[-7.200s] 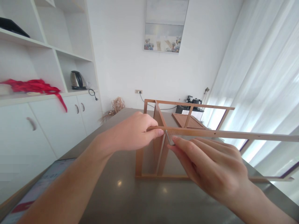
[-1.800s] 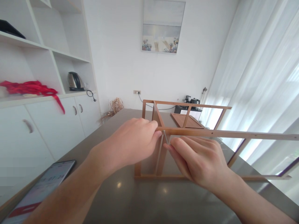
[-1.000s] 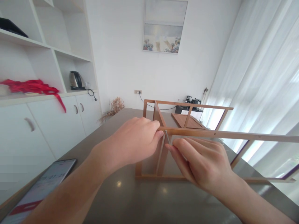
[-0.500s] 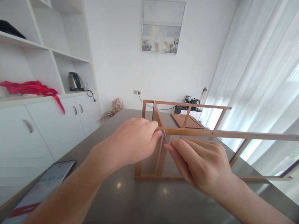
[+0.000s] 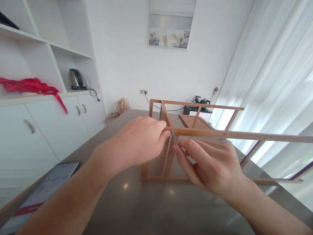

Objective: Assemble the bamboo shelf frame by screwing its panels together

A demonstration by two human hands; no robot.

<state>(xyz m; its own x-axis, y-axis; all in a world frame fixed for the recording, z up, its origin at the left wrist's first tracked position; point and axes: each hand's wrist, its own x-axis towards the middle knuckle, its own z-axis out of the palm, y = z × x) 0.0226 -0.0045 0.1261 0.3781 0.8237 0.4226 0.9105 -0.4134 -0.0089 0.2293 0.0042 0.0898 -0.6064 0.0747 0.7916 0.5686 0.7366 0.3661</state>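
A wooden rack frame (image 5: 205, 132) lies on its side on the grey table, its long rails running to the right. My left hand (image 5: 139, 140) is closed around the near left end of the upper rail, thumb in front and fingers over the top. My right hand (image 5: 210, 161) pinches a thin metal hex key (image 5: 174, 138), just below that rail. The key's upper end meets the rail close to my left thumb; the fastener there is too small to make out. A wooden panel (image 5: 165, 114) spans the frame's left end.
A phone (image 5: 46, 192) lies at the table's (image 5: 137, 209) left edge. Behind the frame rests a flat wooden panel (image 5: 190, 121). White cabinets (image 5: 56, 124) with a kettle (image 5: 77, 79) and red ribbon (image 5: 31, 85) line the left; a curtain (image 5: 269, 71) hangs at right.
The whole scene sits slightly higher in the picture now. My right fingers have shifted a little on the hex key, and more of it shows. My left hand keeps its hold.
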